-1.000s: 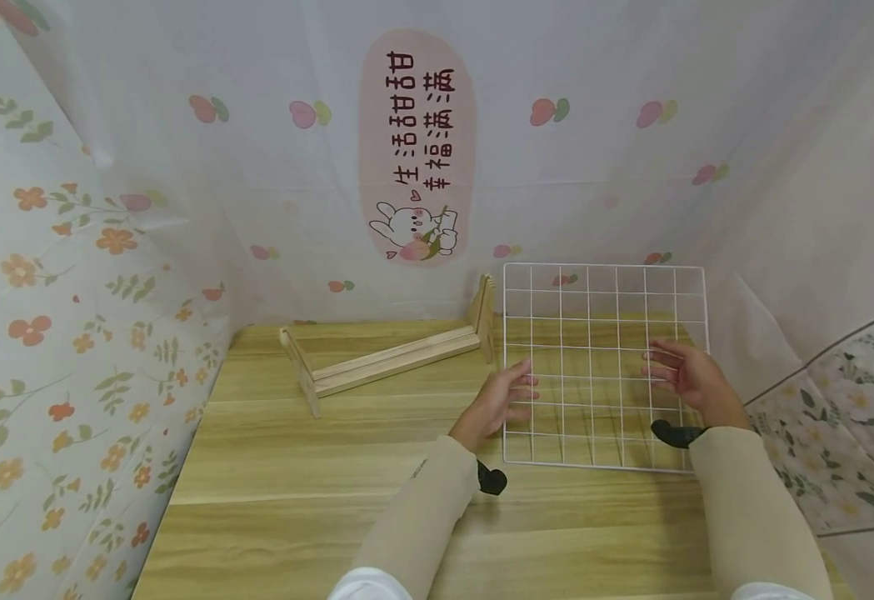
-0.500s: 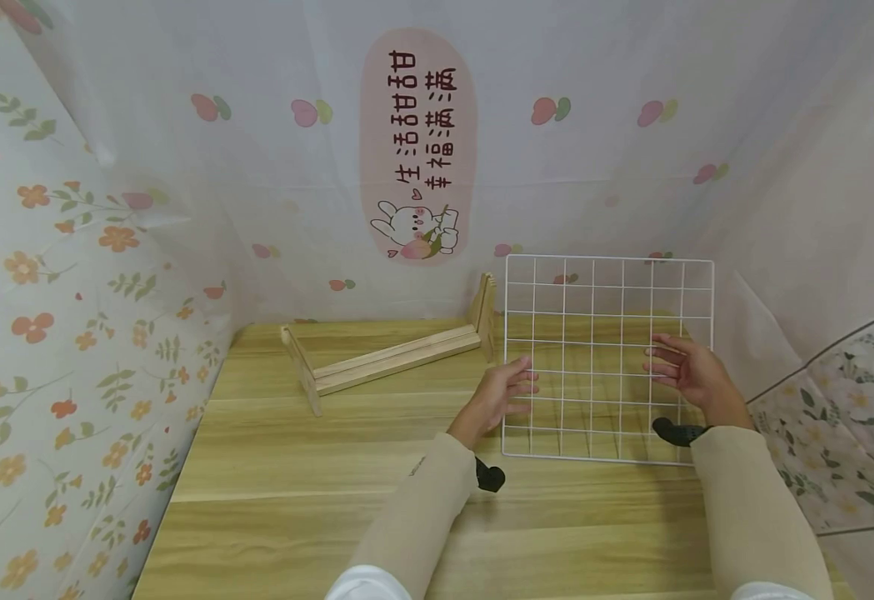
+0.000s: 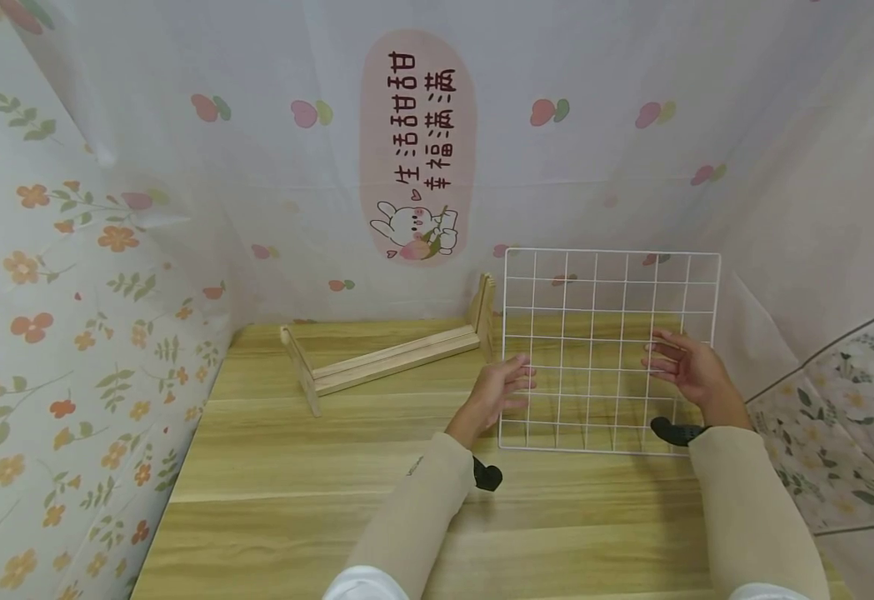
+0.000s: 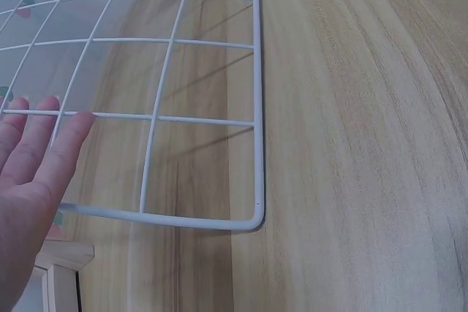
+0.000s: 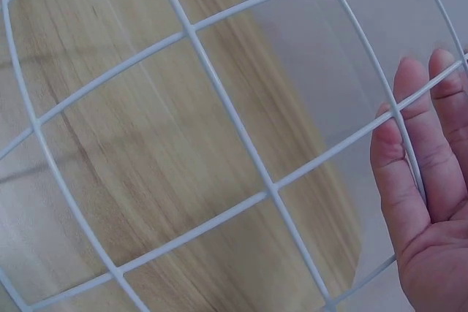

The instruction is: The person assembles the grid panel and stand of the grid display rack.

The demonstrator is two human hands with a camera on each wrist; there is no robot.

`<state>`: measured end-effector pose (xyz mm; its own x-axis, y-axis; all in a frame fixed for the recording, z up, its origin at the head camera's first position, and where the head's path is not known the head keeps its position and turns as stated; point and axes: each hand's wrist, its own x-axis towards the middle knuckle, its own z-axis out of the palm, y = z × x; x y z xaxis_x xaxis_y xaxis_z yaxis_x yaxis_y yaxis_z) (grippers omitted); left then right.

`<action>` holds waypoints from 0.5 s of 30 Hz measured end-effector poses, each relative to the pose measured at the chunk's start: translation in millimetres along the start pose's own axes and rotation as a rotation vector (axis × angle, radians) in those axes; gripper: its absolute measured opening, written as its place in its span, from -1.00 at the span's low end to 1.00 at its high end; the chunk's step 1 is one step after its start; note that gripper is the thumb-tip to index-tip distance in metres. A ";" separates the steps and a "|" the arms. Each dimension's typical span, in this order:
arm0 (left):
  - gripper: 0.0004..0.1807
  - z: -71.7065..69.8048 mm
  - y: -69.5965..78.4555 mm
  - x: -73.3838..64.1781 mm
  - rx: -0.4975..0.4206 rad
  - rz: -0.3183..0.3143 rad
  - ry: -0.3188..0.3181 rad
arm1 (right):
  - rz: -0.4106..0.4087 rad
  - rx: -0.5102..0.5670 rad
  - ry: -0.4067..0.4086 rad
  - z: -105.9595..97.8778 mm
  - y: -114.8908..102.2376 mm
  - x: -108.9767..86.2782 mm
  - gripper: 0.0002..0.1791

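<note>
Both hands hold a white wire grid panel [image 3: 592,339] by its two sides. It is tilted up over the right half of the table, its top edge in front of the wall cloth. My left hand [image 3: 498,390] grips the left edge, and its fingers lie across the wires in the left wrist view. My right hand [image 3: 695,372] holds the right edge, with fingers spread against the mesh in the right wrist view. Both thumbs are largely hidden. Left of the panel stands a light wooden stand [image 3: 399,360] with two upright ends joined by a long bar.
The wood-grain table [image 3: 294,500] ends at a white printed cloth [image 3: 594,167] behind. A floral cloth [image 3: 54,333] borders the left side, and another patterned cloth [image 3: 856,433] hangs at the right. The stand's right upright is close to the panel's left edge.
The panel has risen and tipped: its top edge is higher against the cloth and its bottom edge has moved farther from the person. The hands have shifted only slightly; the wooden stand has stayed put.
</note>
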<state>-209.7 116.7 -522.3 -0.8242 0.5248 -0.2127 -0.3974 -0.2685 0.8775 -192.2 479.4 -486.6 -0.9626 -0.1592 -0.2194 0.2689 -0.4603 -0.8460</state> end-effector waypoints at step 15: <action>-0.41 1.1 7.5 -2.8 0.014 0.039 0.042 | -0.083 0.052 -0.042 7.2 -4.2 -2.0 -0.55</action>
<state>-209.9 114.2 -514.6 -0.8556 0.4794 -0.1955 -0.3589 -0.2771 0.8913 -191.1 475.4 -479.0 -0.9796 -0.1550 -0.1279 0.1909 -0.5178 -0.8340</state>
